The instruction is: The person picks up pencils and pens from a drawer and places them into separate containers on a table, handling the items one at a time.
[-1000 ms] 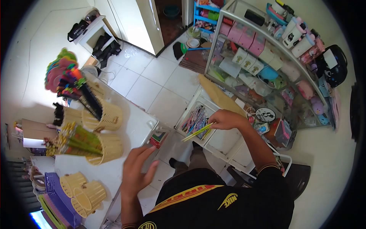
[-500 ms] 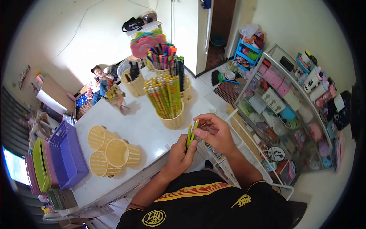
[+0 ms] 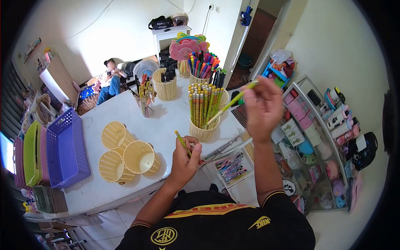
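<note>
My left hand [image 3: 186,161] is closed around a yellow-green pencil [image 3: 179,136] whose end sticks up past the fingers, over the table's near edge. Raised to the right, my right hand [image 3: 265,109] pinches a second yellow-green pencil [image 3: 231,102]. That pencil slants down to the left, its lower end overlapping the front of the cream woven basket [image 3: 203,133] in this view. Many upright patterned pencils [image 3: 202,104] fill this basket, their metal-banded ends up.
Three cream baskets [image 3: 152,166] stand together on the white table [image 3: 100,200]. Behind are a basket of black pens [image 3: 165,89], colored markers [image 3: 204,64] and a jar of pencils [image 3: 146,109]. Purple trays [image 3: 68,154] line the left. A person [image 3: 110,81] sits beyond; a glass cabinet [image 3: 312,166] stands right.
My hands have moved apart: the right rose up and to the right with one pencil, while the left kept the other and shifted slightly left. The head view has shifted.
</note>
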The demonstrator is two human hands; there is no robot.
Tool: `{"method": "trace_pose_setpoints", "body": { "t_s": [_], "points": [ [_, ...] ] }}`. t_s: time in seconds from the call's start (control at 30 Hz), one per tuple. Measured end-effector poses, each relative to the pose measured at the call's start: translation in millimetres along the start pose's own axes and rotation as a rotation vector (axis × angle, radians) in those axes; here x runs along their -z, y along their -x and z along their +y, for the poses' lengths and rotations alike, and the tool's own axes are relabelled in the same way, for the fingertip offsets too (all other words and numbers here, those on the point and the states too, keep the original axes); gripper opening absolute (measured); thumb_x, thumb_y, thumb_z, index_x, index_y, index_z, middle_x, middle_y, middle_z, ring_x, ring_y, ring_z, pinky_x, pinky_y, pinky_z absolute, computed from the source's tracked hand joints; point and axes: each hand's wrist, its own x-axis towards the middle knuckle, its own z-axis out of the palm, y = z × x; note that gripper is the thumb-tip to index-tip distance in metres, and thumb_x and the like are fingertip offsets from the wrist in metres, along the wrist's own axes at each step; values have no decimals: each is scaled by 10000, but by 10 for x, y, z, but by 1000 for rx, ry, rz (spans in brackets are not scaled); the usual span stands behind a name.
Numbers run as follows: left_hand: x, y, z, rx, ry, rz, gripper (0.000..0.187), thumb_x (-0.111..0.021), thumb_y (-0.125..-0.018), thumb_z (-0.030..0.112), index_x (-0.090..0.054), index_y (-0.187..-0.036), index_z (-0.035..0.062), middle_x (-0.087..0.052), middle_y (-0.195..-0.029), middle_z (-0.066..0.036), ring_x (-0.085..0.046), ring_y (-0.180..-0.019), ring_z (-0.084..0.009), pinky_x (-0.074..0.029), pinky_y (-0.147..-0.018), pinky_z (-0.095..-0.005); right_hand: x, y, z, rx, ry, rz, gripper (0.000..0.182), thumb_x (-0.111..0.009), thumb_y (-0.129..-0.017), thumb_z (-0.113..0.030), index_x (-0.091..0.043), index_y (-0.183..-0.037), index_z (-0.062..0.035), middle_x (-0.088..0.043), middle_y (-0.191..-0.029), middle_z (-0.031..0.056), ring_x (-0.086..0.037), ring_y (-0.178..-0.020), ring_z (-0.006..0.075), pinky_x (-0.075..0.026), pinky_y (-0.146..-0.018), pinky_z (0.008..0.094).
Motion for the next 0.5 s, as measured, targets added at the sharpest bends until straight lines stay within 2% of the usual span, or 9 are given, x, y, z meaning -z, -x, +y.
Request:
{"method": "trace_pose_setpoints", "body": {
  "t_s": [0.03, 0.1, 0.13, 0.2, 0.3, 0.37, 0.43, 0.47, 0.5],
  "points": [
    [-13, -15, 24, -3, 5, 6, 247, -564, -1003, 106, -337, -933, 39, -576, -909, -98, -541, -644, -103, -440, -538, -252, -51, 26, 97, 25, 122, -106, 305, -669, -916, -29, -579, -1206, 3, -661, -968, 121, -636, -880, 137, -505, -755, 252],
    [-44, -12, 89, 43, 27, 16, 276, -589, -992, 104, -328, -924, 47, -577, -942, -109, -547, -638, -95, -441, -530, -259, -170, 162, 115, -105, 281, -340, 315, -717, -874, -43, -625, -1171, 8, -644, -1000, 149, -635, -893, 191, -503, -766, 294],
    [-39, -7, 75, 43, 30, 23, 276, -589, -992, 104, -328, -924, 47, -577, -942, -109, -547, -638, -95, -441, -530, -259, -194, 201, 157, -104, 280, -348, 315, -717, -874, -43, -625, -1171, 8, -644, -1000, 149, -635, -893, 191, -503, -766, 294],
    [-11, -5, 38, 31, -62, -19, 295, -609, -981, 102, -325, -925, 46, -582, -909, -102, -553, -627, -102, -446, -534, -262, -234, 255, 231, 252, 474, -437, 389, -742, -830, -47, -635, -1201, -3, -628, -1047, 165, -627, -923, 265, -499, -781, 340],
    [39, 19, 31, -33, -69, -46, 302, -618, -978, 109, -328, -907, 57, -576, -811, -83, -549, -613, -106, -451, -540, -277, -198, 315, 52, 247, 456, -338, 439, -748, -810, -49, -629, -1230, -7, -625, -1080, 159, -613, -954, 306, -497, -792, 365],
    [56, 44, 86, -76, -131, -93, 280, -629, -962, 99, -358, -926, 43, -573, -767, -89, -558, -598, -127, -451, -537, -292, -141, 425, -164, 178, 377, -383, 414, -738, -827, -48, -632, -1225, -8, -640, -1047, 144, -628, -906, 273, -504, -760, 358],
    [37, 36, 172, -114, -187, -147, 261, -641, -946, 89, -387, -945, 29, -570, -722, -95, -566, -583, -147, -451, -534, -308, -107, 596, -297, -152, 20, -621, 425, -732, -829, -22, -620, -1239, -6, -661, -993, 128, -642, -838, 231, -513, -725, 339],
    [15, 15, 226, -157, -242, -188, 251, -650, -927, 82, -416, -983, 14, -577, -716, -117, -588, -577, -179, -451, -530, -325, -122, 651, -295, -153, 20, -621, 425, -732, -829, -22, -620, -1239, -6, -661, -993, 128, -642, -838, 231, -513, -725, 339],
    [-4, -1, 252, -199, -295, -228, 255, -659, -907, 76, -444, -1022, -2, -584, -709, -138, -610, -571, -211, -450, -525, -343, -149, 714, -268, -63, 32, -600, 428, -730, -829, -8, -611, -1240, -10, -669, -975, 117, -644, -813, 210, -513, -710, 322]
  ]
}}
